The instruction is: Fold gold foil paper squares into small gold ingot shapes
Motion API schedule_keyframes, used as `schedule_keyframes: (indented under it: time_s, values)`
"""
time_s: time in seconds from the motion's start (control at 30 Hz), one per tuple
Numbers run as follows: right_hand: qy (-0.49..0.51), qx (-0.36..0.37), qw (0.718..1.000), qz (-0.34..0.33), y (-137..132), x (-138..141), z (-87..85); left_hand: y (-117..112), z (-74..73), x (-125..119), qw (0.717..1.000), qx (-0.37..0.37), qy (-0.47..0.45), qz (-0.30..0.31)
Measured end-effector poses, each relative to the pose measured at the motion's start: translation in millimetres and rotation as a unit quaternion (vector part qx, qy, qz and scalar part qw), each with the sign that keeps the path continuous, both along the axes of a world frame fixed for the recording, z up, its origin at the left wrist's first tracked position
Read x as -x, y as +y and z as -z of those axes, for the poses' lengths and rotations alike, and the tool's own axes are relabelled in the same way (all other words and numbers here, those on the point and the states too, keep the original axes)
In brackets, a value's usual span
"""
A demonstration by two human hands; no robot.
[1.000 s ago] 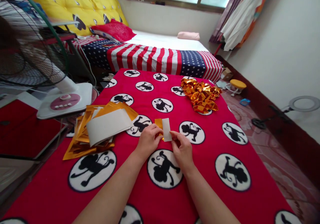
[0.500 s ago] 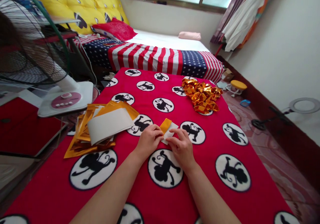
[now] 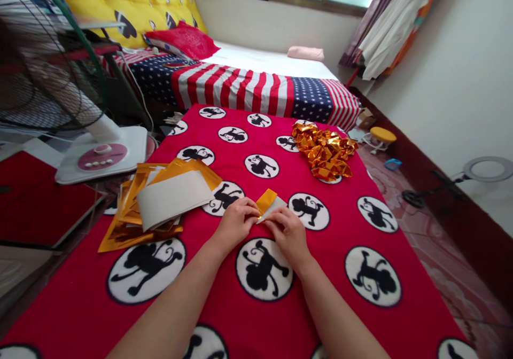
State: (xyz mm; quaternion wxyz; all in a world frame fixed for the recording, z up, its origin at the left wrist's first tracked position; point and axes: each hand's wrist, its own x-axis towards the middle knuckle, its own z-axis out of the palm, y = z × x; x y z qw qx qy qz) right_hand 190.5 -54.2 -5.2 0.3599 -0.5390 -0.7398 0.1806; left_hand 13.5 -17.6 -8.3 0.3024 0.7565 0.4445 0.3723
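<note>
A small sheet of gold foil paper [image 3: 267, 199] with a pale back lies partly folded on the red cloth. My left hand [image 3: 239, 219] grips its left edge with fingers pinched together. From the right, my right hand [image 3: 287, 233] presses its fingertips on the near edge of the same sheet. The fingers cover part of the fold. To the left of my hands is a loose stack of gold foil paper [image 3: 120, 225], with pale sheets [image 3: 174, 198] on top. Folded shiny gold pieces [image 3: 324, 150] lie heaped at the far right of the cloth.
The red cloth [image 3: 320, 305] with monkey prints covers the table. A fan [image 3: 102, 156] stands to the left by a red folder-like item [image 3: 32, 204]. Beyond the table is a bed [image 3: 240, 89]. A yellow stool [image 3: 382, 134] and a ring light [image 3: 487, 168] are at the right.
The pale flap that stood up between my fingers now lies lower, and the near end of the sheet comes to a point. My right fingers have moved slightly left, closer to my left hand.
</note>
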Motion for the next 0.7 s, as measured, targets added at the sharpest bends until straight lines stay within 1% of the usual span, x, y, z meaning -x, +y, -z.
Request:
schedule_keyframes:
  time_s: [0.1,0.2,0.5,0.7]
  values:
    - [0.013,0.028,0.999,0.041,2.3,3.7,-0.8,1.0,1.0,0.2,1.000,0.008,-0.013,-0.005]
    - [0.003,0.040,0.997,0.065,4.2,6.2,0.2,1.7,1.3,0.4,1.000,0.014,-0.017,-0.007]
    - [-0.044,0.036,0.993,0.099,8.0,10.8,2.6,1.8,-2.1,0.1,1.000,0.014,-0.004,-0.005]
    - [-0.065,0.045,0.991,0.107,10.7,12.8,1.2,2.1,-3.2,0.5,1.000,0.011,0.006,-0.003]
